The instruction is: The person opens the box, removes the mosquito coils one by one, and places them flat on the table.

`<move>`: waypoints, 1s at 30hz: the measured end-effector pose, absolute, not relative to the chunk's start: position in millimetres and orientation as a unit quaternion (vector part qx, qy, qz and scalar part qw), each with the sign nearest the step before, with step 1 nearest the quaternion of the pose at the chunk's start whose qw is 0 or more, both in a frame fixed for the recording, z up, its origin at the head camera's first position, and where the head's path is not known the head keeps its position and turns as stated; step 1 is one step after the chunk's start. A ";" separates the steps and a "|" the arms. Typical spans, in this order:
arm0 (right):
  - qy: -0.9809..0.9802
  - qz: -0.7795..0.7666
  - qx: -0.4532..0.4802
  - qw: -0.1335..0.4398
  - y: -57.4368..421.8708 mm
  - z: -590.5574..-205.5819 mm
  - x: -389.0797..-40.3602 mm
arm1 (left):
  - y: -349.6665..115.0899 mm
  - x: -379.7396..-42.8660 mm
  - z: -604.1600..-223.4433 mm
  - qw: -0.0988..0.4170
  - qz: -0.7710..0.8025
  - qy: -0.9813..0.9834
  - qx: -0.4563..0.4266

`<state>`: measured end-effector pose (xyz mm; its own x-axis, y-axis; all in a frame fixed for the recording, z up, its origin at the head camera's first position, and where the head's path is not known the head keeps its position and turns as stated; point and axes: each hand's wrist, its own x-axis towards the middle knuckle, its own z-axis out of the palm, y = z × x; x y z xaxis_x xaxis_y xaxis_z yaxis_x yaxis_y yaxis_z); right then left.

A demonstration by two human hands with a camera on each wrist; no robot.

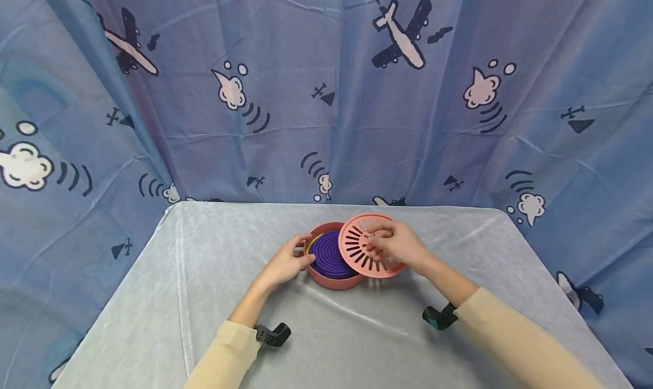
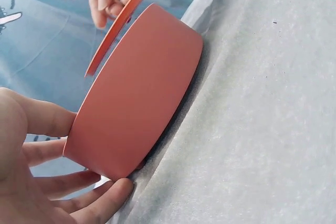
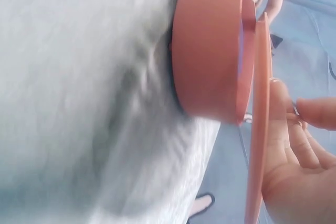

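A round, reddish-pink container (image 1: 334, 283) stands on the table with a purple ringed disc (image 1: 331, 256) inside. A yellow edge shows beneath the disc at the left. My left hand (image 1: 287, 262) grips the container's left side, thumb at the rim; in the left wrist view its fingers (image 2: 105, 203) reach round the wall toward the base. Over the right part of the container, my right hand (image 1: 400, 244) holds a pink slotted lid (image 1: 352, 244) near its middle. The lid (image 3: 258, 129) is tilted and overlaps the container's opening, hiding part of the disc.
A pale cloth covers the table (image 1: 224, 253), with creases running across it. Blue curtains (image 1: 285, 94) printed with planes and clouds hang behind and at both sides. Each wrist wears a black camera mount (image 1: 273, 335).
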<state>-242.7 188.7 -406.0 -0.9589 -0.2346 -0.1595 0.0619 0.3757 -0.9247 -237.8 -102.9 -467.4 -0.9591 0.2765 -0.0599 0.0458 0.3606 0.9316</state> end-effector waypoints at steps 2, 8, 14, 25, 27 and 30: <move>0.820 -0.555 -0.060 0.131 196.2 -403.7 -243.4 | -103.6 -237.8 -466.7 0.105 0.559 0.817 0.099; 0.821 -0.554 -0.063 0.119 216.5 -398.3 -249.0 | -103.9 -237.7 -465.0 0.107 0.563 0.813 0.104; 0.820 -0.558 -0.064 0.109 230.8 -398.2 -262.4 | -105.2 -236.6 -465.7 0.113 0.559 0.815 0.099; 0.807 -0.583 -0.055 0.083 238.5 -403.8 -292.9 | -105.4 -237.2 -467.0 0.111 0.560 0.815 0.097; 0.811 -0.578 -0.047 0.079 237.6 -407.3 -297.4 | -105.4 -237.1 -466.8 0.111 0.558 0.817 0.097; 0.816 -0.572 -0.037 0.071 236.6 -414.5 -305.0 | -105.2 -236.9 -467.1 0.111 0.554 0.819 0.098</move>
